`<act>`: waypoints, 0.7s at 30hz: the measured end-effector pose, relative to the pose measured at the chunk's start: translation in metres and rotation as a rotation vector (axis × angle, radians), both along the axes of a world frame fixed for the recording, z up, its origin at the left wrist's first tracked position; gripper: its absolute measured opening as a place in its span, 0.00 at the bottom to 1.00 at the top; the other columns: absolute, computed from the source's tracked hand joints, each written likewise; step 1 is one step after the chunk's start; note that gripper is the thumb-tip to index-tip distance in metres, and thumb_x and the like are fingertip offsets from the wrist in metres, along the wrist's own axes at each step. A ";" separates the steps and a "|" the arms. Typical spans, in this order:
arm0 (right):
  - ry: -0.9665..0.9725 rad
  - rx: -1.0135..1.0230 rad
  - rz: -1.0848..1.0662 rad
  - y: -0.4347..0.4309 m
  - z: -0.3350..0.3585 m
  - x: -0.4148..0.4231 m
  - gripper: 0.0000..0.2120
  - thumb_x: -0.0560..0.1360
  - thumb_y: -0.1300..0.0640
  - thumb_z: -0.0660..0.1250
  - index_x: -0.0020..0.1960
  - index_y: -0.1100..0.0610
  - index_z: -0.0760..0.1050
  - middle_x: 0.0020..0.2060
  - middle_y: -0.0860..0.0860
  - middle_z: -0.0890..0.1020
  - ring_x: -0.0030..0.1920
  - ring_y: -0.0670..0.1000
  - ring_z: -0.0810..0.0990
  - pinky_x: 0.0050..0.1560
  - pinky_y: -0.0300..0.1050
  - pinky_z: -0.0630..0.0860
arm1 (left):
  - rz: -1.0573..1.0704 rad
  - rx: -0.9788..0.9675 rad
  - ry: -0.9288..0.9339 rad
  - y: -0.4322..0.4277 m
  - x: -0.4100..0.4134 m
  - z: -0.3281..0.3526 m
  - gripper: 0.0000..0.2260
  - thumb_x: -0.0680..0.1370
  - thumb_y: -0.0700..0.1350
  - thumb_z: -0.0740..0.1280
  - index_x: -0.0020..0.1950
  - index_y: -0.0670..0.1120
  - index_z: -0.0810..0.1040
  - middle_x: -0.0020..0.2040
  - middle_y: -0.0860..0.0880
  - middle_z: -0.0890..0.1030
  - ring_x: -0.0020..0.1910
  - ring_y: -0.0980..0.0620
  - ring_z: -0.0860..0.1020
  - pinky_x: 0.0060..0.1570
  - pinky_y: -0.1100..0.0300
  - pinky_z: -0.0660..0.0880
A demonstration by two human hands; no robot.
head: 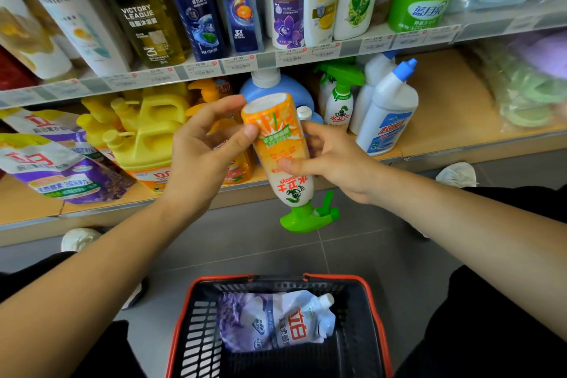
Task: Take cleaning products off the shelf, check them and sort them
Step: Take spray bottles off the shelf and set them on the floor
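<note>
I hold an orange-and-white spray bottle (280,144) upside down in front of the lower shelf, its green trigger head pointing down and its white base up. My left hand (202,156) grips the upper part near the base, thumb on the label. My right hand (334,159) grips the middle from the right side. Below, on the floor, stands a black basket with a red rim (184,325); a purple-and-white refill pouch (276,322) lies inside it.
The lower shelf (445,120) carries yellow jugs (147,129), purple refill pouches (52,156), a green-trigger spray bottle (339,101) and white toilet-cleaner bottles (388,110). Shampoo bottles (196,3) fill the upper shelf. Grey tiled floor (260,236) lies between shelf and basket.
</note>
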State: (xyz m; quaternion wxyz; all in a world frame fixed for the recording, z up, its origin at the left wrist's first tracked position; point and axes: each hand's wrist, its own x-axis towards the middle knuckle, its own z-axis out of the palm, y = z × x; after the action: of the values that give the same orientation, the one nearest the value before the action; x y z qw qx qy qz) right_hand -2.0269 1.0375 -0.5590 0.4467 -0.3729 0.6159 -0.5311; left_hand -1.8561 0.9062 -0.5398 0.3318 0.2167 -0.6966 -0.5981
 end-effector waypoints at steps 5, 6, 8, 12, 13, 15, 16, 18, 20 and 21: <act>-0.163 -0.008 -0.032 -0.001 0.010 0.001 0.25 0.68 0.50 0.75 0.64 0.53 0.77 0.59 0.52 0.84 0.59 0.53 0.83 0.63 0.58 0.78 | -0.196 0.233 -0.185 0.004 -0.004 -0.013 0.22 0.74 0.49 0.70 0.67 0.47 0.77 0.53 0.50 0.86 0.52 0.52 0.85 0.50 0.54 0.82; -0.161 -0.002 -0.063 -0.002 0.012 0.002 0.25 0.67 0.49 0.75 0.63 0.53 0.78 0.58 0.52 0.84 0.59 0.54 0.83 0.63 0.60 0.77 | -0.226 0.262 -0.202 0.006 -0.004 -0.015 0.23 0.73 0.49 0.71 0.67 0.47 0.76 0.55 0.48 0.86 0.53 0.51 0.85 0.48 0.56 0.82; -0.176 0.015 -0.114 -0.001 0.013 0.001 0.25 0.68 0.47 0.74 0.62 0.54 0.78 0.56 0.53 0.85 0.57 0.55 0.84 0.61 0.64 0.77 | -0.233 0.298 -0.219 0.009 -0.004 -0.019 0.25 0.72 0.49 0.72 0.69 0.47 0.75 0.58 0.45 0.85 0.56 0.47 0.85 0.48 0.56 0.82; -0.271 0.043 -0.131 -0.001 0.015 -0.003 0.16 0.78 0.48 0.68 0.63 0.52 0.80 0.57 0.55 0.84 0.57 0.60 0.83 0.60 0.64 0.78 | -0.171 0.362 -0.207 0.010 -0.005 -0.023 0.24 0.74 0.48 0.72 0.68 0.44 0.76 0.56 0.45 0.85 0.53 0.48 0.85 0.47 0.53 0.82; -0.280 0.039 -0.129 0.000 0.015 -0.005 0.13 0.79 0.50 0.67 0.63 0.51 0.80 0.58 0.55 0.84 0.57 0.60 0.83 0.59 0.63 0.79 | -0.170 0.390 -0.207 0.008 -0.005 -0.022 0.21 0.76 0.48 0.71 0.68 0.44 0.76 0.55 0.46 0.86 0.52 0.48 0.85 0.47 0.53 0.82; -0.244 0.006 -0.122 0.001 0.015 -0.006 0.12 0.80 0.57 0.68 0.62 0.48 0.80 0.57 0.54 0.84 0.55 0.57 0.84 0.55 0.58 0.82 | -0.188 0.473 -0.192 0.005 -0.006 -0.021 0.15 0.80 0.44 0.66 0.66 0.45 0.78 0.55 0.47 0.86 0.51 0.50 0.85 0.47 0.54 0.82; -0.208 -0.014 -0.126 0.001 0.014 -0.006 0.13 0.79 0.60 0.68 0.61 0.47 0.80 0.57 0.54 0.84 0.55 0.56 0.84 0.52 0.56 0.83 | -0.197 0.518 -0.180 0.004 -0.007 -0.020 0.14 0.81 0.43 0.64 0.66 0.45 0.78 0.55 0.48 0.86 0.51 0.50 0.85 0.47 0.55 0.82; -0.142 -0.047 -0.146 0.003 0.011 -0.003 0.14 0.77 0.62 0.71 0.59 0.48 0.79 0.55 0.55 0.84 0.55 0.54 0.84 0.48 0.55 0.83 | -0.212 0.581 -0.168 0.004 -0.007 -0.020 0.16 0.81 0.42 0.59 0.67 0.45 0.77 0.55 0.48 0.85 0.51 0.50 0.84 0.48 0.55 0.82; -0.109 -0.071 -0.175 0.004 0.009 -0.001 0.13 0.75 0.63 0.73 0.57 0.52 0.78 0.52 0.54 0.84 0.53 0.53 0.85 0.46 0.55 0.84 | -0.237 0.583 -0.169 0.006 -0.007 -0.020 0.18 0.81 0.42 0.57 0.68 0.46 0.77 0.58 0.48 0.84 0.53 0.50 0.83 0.50 0.55 0.82; -0.094 -0.081 -0.190 0.004 0.008 0.000 0.12 0.74 0.63 0.74 0.56 0.54 0.77 0.50 0.54 0.83 0.52 0.54 0.85 0.44 0.54 0.84 | -0.253 0.567 -0.169 0.006 -0.006 -0.021 0.18 0.80 0.43 0.57 0.69 0.47 0.76 0.59 0.48 0.84 0.54 0.50 0.83 0.52 0.55 0.82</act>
State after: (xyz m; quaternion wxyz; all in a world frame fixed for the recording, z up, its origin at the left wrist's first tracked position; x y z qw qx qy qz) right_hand -2.0268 1.0417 -0.5515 0.4075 -0.3051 0.6050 -0.6123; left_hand -1.8626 0.9121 -0.5603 0.1219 0.2611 -0.5486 -0.7849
